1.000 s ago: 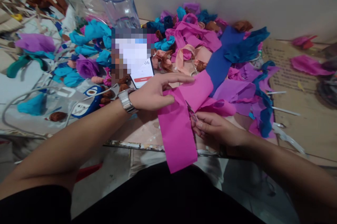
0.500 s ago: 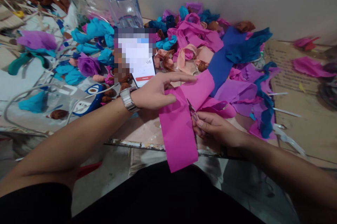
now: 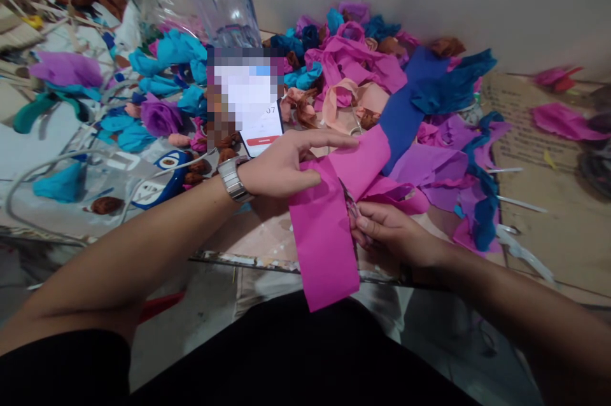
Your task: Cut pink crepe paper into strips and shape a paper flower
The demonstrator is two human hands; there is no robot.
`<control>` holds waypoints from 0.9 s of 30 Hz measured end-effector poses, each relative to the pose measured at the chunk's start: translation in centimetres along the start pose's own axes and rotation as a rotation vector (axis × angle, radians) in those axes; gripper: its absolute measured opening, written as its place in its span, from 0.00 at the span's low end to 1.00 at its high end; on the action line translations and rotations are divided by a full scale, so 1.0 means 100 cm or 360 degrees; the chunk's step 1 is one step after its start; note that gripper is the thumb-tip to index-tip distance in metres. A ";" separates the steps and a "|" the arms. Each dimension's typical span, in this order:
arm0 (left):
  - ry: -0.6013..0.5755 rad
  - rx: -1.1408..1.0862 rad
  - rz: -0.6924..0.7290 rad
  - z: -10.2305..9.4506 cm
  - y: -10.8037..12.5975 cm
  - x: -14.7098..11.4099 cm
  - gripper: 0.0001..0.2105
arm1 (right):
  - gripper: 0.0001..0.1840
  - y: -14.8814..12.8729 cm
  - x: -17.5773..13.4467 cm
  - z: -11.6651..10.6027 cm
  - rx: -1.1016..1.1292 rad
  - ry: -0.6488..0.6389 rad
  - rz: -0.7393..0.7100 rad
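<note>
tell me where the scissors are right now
In the head view, the scissors are just right of centre, held in the right hand at the pink paper.

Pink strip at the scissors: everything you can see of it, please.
The pink strip looks like thin, matte paper, longer than wide, mostly smooth with faint creases. Its near end is roughly straight and extends past the edge of the table. The left grip lies open over its far end. Scissors in the right grip sit at its right edge. Whether it joins the lighter pink piece beyond, I can't tell.
</note>
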State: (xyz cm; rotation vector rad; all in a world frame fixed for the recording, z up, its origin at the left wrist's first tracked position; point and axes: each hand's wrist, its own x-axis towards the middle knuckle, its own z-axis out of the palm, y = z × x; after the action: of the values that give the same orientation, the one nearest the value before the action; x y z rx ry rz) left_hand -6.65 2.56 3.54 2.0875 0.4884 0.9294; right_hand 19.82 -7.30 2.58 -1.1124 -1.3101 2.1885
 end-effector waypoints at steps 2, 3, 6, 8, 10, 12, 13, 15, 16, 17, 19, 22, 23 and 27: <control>0.0002 -0.0004 -0.0003 0.000 -0.001 0.000 0.32 | 0.24 -0.001 0.000 0.001 0.0002 -0.0002 0.0000; 0.0003 -0.0009 -0.0007 0.001 -0.001 0.000 0.32 | 0.24 -0.002 0.000 0.001 0.0003 -0.0006 0.0000; 0.0019 -0.0041 -0.0019 0.001 -0.001 0.000 0.32 | 0.25 -0.003 0.000 0.003 0.0025 0.0010 0.0011; 0.0036 -0.0067 -0.0024 0.001 -0.001 0.001 0.31 | 0.25 -0.003 0.000 0.004 0.0030 0.0011 0.0019; 0.0042 -0.0069 -0.0024 0.001 0.000 0.001 0.31 | 0.25 -0.003 -0.001 0.004 0.0026 0.0010 0.0023; 0.0029 -0.0052 -0.0019 0.001 0.000 0.001 0.31 | 0.24 -0.003 -0.001 0.003 0.0019 0.0011 0.0019; 0.0019 -0.0042 -0.0015 0.001 0.000 0.001 0.31 | 0.24 -0.003 -0.001 0.003 0.0015 0.0015 0.0014; 0.0002 -0.0029 -0.0010 0.000 0.000 0.001 0.31 | 0.24 -0.003 -0.001 0.003 0.0001 0.0022 0.0009; 0.0000 -0.0025 -0.0009 0.000 0.000 0.001 0.32 | 0.24 -0.003 -0.001 0.003 -0.0001 0.0024 0.0008; 0.0000 -0.0024 -0.0008 0.000 0.000 0.000 0.32 | 0.23 -0.003 -0.001 0.003 0.0004 0.0027 0.0008; 0.0006 -0.0029 -0.0008 0.000 0.000 0.000 0.32 | 0.23 -0.003 -0.001 0.004 0.0018 0.0030 0.0004; 0.0013 -0.0041 -0.0019 0.001 0.001 0.001 0.33 | 0.23 -0.003 -0.001 0.004 0.0036 0.0018 0.0000; 0.0016 -0.0042 -0.0027 0.001 0.001 0.000 0.33 | 0.23 -0.003 -0.001 0.004 0.0043 0.0015 0.0002; 0.0013 -0.0052 -0.0051 0.003 0.001 0.000 0.33 | 0.23 -0.004 -0.001 0.005 0.0046 0.0036 -0.0004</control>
State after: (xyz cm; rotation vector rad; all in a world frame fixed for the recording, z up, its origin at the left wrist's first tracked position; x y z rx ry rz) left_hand -6.45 2.34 3.48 2.0413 0.5061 0.9219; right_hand 19.47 -7.45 3.04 -1.1206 -1.2655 2.1801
